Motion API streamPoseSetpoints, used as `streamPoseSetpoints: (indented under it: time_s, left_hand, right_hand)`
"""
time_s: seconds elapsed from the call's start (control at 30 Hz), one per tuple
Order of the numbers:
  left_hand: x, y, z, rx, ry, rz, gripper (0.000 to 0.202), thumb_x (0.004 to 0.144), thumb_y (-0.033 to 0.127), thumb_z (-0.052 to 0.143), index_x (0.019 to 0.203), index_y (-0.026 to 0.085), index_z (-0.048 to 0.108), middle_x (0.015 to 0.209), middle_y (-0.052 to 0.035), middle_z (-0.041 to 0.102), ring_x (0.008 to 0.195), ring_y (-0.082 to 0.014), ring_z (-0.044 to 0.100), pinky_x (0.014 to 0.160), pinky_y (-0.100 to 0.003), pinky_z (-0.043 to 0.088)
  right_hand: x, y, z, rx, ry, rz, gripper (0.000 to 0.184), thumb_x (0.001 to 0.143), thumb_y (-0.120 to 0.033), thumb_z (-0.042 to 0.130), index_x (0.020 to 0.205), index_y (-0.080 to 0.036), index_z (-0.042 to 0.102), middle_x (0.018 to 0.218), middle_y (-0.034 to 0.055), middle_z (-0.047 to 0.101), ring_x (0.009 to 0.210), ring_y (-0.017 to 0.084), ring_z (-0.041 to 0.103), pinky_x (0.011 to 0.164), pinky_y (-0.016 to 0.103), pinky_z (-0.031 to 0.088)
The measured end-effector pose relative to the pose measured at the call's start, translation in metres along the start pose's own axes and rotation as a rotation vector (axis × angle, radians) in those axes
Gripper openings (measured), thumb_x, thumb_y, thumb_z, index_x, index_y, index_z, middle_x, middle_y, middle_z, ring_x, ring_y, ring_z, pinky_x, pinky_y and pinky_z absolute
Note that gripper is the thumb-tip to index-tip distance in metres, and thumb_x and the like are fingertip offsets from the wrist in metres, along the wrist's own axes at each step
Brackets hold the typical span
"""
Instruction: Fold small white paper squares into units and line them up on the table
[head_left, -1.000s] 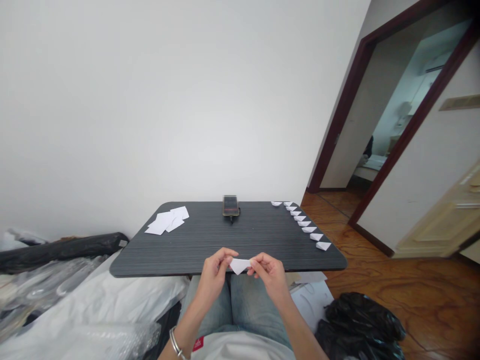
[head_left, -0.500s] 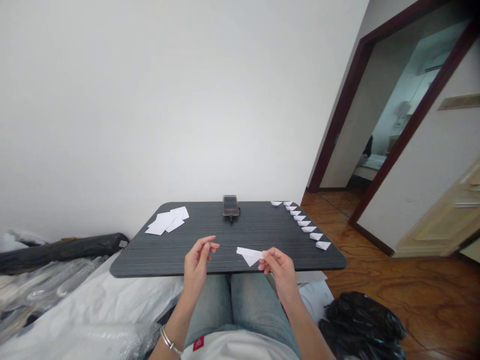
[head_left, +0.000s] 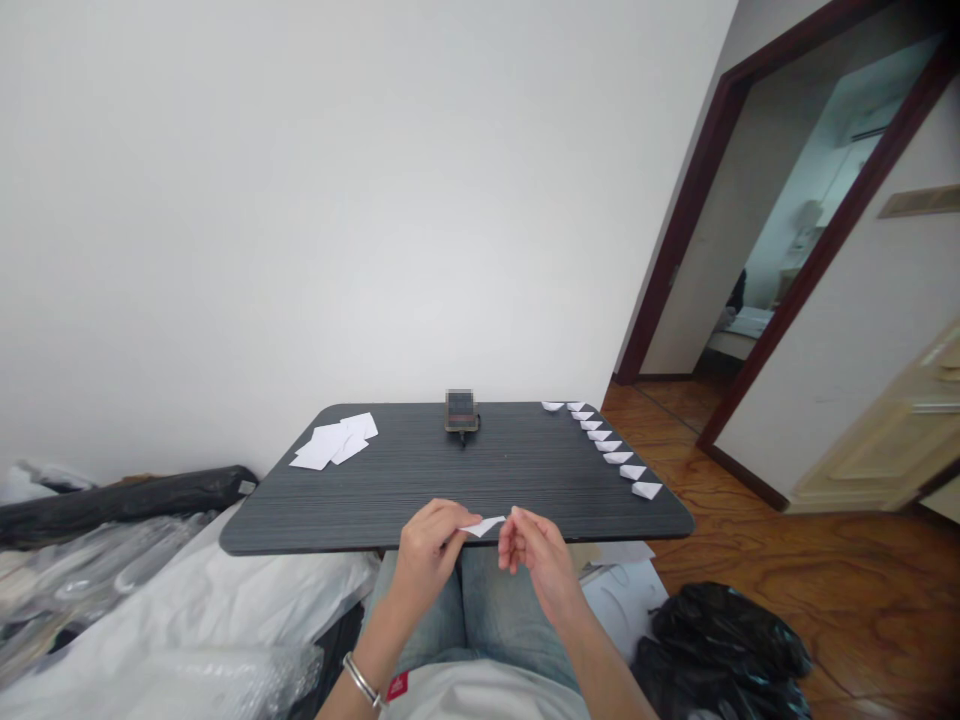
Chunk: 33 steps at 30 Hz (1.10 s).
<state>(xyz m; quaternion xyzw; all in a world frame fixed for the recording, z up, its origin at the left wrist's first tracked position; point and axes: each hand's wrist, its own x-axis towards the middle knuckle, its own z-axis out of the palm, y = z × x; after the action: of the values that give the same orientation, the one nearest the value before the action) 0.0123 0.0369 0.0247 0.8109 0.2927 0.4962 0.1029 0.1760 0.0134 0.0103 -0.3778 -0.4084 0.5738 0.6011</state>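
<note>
The left hand [head_left: 427, 550] pinches a small white folded paper triangle [head_left: 484, 525] between thumb and curled fingers, with its pointed end sticking out to the right. The right hand [head_left: 536, 550] is bunched, its fingertips drawn together and raised just beside that point; whether they touch the paper is too hard to tell. Both hands and the paper are just above the near edge of a dark grey wood-grain counter [head_left: 540, 475].

At the far edge of the counter, midway along, a dark smartphone [head_left: 460, 410] stands on a small black stand. Toward the far left corner of the counter lies a loose, overlapping pile of flat white paper sheets [head_left: 330, 445]. Along the counter's right edge runs a neat diagonal row of small white folded paper pieces [head_left: 604, 445], evenly spaced.

Below the near edge of the counter are the person's light blue jeans [head_left: 487, 600], and a silver bangle [head_left: 362, 680] circles the left wrist. Left of the counter, a crumpled white plastic sheet [head_left: 187, 600] lies beside a long black wrapped roll [head_left: 127, 500]. Right of the counter, a shiny black plastic bag [head_left: 712, 650] sits on a reddish-brown wooden floor [head_left: 825, 600], and a dark-framed doorway [head_left: 675, 250] opens beyond.
</note>
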Motion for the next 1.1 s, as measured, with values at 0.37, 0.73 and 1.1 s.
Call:
streamPoseSetpoints:
  time_s: [0.37,0.73,1.1]
  left_hand:
    - [0.005,0.006,0.004,-0.147,-0.120,-0.487,0.025,0.080,0.032,0.055,0.065,0.014,0.063,0.060,-0.0020,0.062,0.059,-0.0160,0.055,0.056,-0.023,0.038]
    - [0.002,0.003,0.015,-0.424,-0.162,-0.684,0.029,0.070,0.036,0.064,0.055,0.016,0.049,0.049,0.0030,0.052,0.048,-0.0107,0.043,0.049,-0.021,0.029]
    - [-0.002,-0.008,0.010,-0.497,-0.100,-0.712,0.030,0.069,0.040,0.065,0.058,0.015,0.054,0.052,0.0000,0.060,0.048,-0.0107,0.047,0.050,-0.021,0.032]
  right_hand:
    - [-0.001,0.010,-0.002,-0.299,-0.113,-0.135,0.020,0.076,-0.035,0.063,0.072,-0.016,0.059,0.056,-0.0020,0.054,0.052,0.011,0.050,0.042,0.017,0.035]
    - [-0.001,0.009,-0.004,-0.480,-0.043,-0.228,0.028,0.081,-0.038,0.056,0.062,-0.017,0.054,0.050,-0.0030,0.050,0.047,0.010,0.044,0.046,0.020,0.032]
    - [0.000,0.007,-0.001,-0.339,0.064,-0.200,0.032,0.073,-0.039,0.065,0.056,-0.018,0.047,0.044,-0.0054,0.048,0.041,0.008,0.042,0.043,0.020,0.029]
